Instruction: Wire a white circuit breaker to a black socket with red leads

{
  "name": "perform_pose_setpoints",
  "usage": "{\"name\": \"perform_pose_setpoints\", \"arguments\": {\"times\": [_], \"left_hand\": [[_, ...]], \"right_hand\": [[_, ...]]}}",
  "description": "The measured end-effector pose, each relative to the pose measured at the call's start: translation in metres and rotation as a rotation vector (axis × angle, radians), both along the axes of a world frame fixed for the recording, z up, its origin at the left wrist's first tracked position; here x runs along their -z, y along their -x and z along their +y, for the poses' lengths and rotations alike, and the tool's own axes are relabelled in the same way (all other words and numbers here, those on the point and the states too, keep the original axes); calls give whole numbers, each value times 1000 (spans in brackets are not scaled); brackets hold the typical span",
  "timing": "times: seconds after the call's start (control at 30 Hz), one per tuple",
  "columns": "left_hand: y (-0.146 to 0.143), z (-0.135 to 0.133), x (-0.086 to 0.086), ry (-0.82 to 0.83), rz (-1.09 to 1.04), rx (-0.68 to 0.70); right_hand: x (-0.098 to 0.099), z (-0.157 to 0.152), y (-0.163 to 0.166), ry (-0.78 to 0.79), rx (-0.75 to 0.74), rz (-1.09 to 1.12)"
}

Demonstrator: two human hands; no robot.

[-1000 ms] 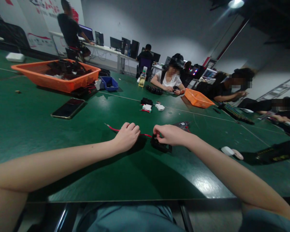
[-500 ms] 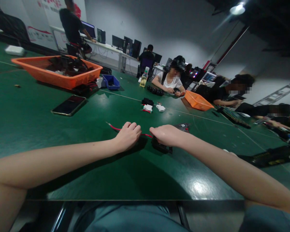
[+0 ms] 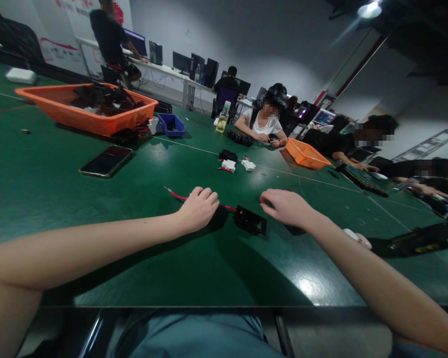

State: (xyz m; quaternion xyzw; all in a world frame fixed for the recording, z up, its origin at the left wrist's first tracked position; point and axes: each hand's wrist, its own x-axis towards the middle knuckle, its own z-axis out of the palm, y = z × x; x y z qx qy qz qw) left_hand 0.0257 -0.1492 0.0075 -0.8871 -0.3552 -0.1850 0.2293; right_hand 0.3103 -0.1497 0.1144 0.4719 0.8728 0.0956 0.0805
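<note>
My left hand [image 3: 199, 211] is closed around a red wire [image 3: 176, 196], whose bare metal end sticks out to the left. From the other side of my fist the wire runs right to a black rectangular plastic case [image 3: 251, 221] lying on the green table [image 3: 164, 278]. My right hand [image 3: 285, 206] hovers right of the case, apart from it. Its fingers are loosely curved, with a gap between thumb and forefinger and nothing visible in it. A dark item [image 3: 294, 229] lies beneath this hand, mostly covered.
A phone [image 3: 107, 161] lies to the left, before an orange basket [image 3: 97, 124] of dark parts and a blue bin [image 3: 170, 125]. Ahead are small white parts [image 3: 248, 164], a bottle [image 3: 223, 118] and another orange basket [image 3: 306, 155]. Several people sit around; one person [image 3: 263, 122] faces me.
My right hand has let go near the black case and moved right, over the dark bag, uncovering the case. My left hand stays on the red wire.
</note>
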Motion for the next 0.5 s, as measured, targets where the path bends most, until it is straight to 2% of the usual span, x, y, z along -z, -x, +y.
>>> {"name": "perform_pose_setpoints", "arguments": {"times": [0.1,0.2,0.37,0.5], "left_hand": [[-1,0,0,-3,2,5],[-2,0,0,-6,1,0],[-3,0,0,-16,8,-17],[-3,-1,-1,-10,17,-32]], "right_hand": [[8,1,-41,-78,349,-63],[25,1,-75,-38,598,-84],[58,6,-96,5,742,-8],[70,22,-97,6,862,60]]}}
